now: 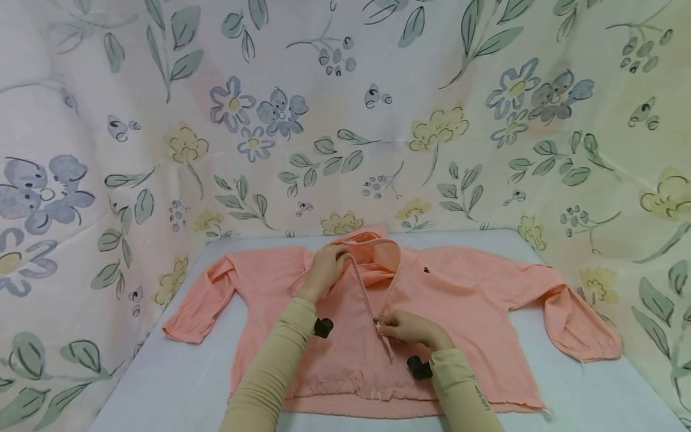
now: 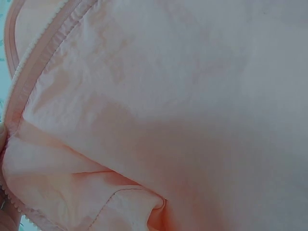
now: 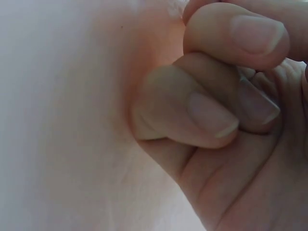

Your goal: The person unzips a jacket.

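A pink zip-up jacket (image 1: 464, 336) lies spread front up, its sleeves out to both sides. Its zipper is parted in a V from the collar down to mid-chest and joined below. Near the top of the V, my left hand (image 1: 326, 271) grips the left front edge by the collar. In the left wrist view, a toothed zipper edge (image 2: 36, 53) curves past the fingertips at the frame's side. My right hand (image 1: 414, 330) pinches the zipper pull (image 1: 377, 323) at the bottom of the V. The right wrist view shows its fingers (image 3: 168, 106) curled; the pull is hidden there.
A white table (image 1: 146, 378) lies under the jacket, with a floral curtain (image 1: 345, 108) behind it and at both sides. The left sleeve (image 1: 200, 300) and the right sleeve (image 1: 583, 324) reach out toward the table's side edges. A drawcord end (image 1: 547, 413) sticks out at the lower right hem.
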A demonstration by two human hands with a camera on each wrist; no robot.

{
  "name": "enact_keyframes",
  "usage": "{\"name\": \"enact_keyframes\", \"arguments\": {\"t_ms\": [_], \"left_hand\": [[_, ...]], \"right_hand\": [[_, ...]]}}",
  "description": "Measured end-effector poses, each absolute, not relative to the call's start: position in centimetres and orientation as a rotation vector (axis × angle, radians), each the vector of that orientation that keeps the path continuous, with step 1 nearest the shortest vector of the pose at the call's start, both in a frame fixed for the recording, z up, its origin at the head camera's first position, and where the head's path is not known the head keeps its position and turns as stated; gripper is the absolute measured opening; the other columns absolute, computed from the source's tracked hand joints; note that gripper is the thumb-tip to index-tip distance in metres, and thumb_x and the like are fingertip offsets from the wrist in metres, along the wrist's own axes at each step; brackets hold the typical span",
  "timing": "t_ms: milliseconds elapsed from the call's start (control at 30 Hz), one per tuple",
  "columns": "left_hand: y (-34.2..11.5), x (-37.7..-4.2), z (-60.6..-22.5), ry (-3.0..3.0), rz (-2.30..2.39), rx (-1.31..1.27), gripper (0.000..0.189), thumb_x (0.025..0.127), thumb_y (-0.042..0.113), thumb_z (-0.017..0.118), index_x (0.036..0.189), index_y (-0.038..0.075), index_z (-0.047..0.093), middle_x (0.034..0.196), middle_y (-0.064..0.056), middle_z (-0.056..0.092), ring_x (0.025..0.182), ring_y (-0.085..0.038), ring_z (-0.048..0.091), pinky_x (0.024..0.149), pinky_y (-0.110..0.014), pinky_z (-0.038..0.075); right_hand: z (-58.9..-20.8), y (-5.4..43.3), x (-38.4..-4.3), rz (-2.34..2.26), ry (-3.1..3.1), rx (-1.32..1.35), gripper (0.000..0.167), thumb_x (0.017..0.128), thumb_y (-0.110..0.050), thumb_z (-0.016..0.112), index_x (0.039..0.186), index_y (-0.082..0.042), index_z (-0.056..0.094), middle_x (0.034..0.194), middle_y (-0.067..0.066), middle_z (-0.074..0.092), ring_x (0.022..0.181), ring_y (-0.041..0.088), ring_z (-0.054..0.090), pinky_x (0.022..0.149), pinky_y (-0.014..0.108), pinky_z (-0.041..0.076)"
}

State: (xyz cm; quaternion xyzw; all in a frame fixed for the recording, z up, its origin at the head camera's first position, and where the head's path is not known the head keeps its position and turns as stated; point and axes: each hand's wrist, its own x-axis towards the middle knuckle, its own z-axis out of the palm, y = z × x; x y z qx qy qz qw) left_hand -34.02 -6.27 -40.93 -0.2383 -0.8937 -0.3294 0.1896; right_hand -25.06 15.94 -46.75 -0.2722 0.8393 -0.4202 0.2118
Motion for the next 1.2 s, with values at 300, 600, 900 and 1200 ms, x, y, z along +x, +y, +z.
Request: {"name": "enact_keyframes", "arguments": {"t_ms": [300, 600, 900, 1200], "left_hand": [[-6.8, -34.4, -41.7, -2.504, -0.966, -0.646, 0.02, 0.091, 0.012, 0.06, 0.107, 0.003, 0.068, 0.104, -0.014, 0.064, 0.101, -0.028, 0.058, 0.088, -0.037, 0.045], [-7.2, -35.0, -42.1, -2.51, -0.952, -0.59, 0.016, 0.091, 0.016, 0.06, 0.1, 0.007, 0.07, 0.094, -0.007, 0.065, 0.091, -0.025, 0.06, 0.084, -0.037, 0.047], [-7.9, -35.0, -42.4, -2.507, -0.975, -0.582, 0.011, 0.091, 0.012, 0.06, 0.095, 0.007, 0.07, 0.088, -0.005, 0.065, 0.083, -0.021, 0.06, 0.076, -0.034, 0.049], [-8.0, -35.2, -42.6, -2.5, -0.987, -0.565, 0.009, 0.09, 0.009, 0.062, 0.094, 0.007, 0.07, 0.087, -0.006, 0.065, 0.082, -0.021, 0.061, 0.074, -0.034, 0.049]], "right_hand": [[-46.3, 15.8, -24.6, -1.16, 2.319, -0.709, 0.035, 0.095, -0.022, 0.055, 0.064, -0.004, 0.049, 0.053, -0.006, 0.032, 0.047, 0.008, 0.03, 0.049, 0.023, 0.027], [-46.0, 15.9, -24.5, -1.15, 2.304, -0.725, 0.036, 0.095, -0.022, 0.054, 0.063, -0.007, 0.047, 0.054, -0.006, 0.033, 0.048, 0.008, 0.032, 0.05, 0.023, 0.029], [-46.4, 16.2, -24.2, -1.136, 2.31, -0.7, 0.038, 0.092, -0.029, 0.058, 0.058, -0.018, 0.045, 0.053, -0.009, 0.031, 0.046, 0.006, 0.03, 0.047, 0.023, 0.027], [-46.5, 15.6, -23.5, -1.145, 2.276, -0.652, 0.037, 0.092, -0.023, 0.058, 0.059, -0.013, 0.044, 0.053, -0.006, 0.032, 0.047, 0.008, 0.029, 0.049, 0.024, 0.028]]}}
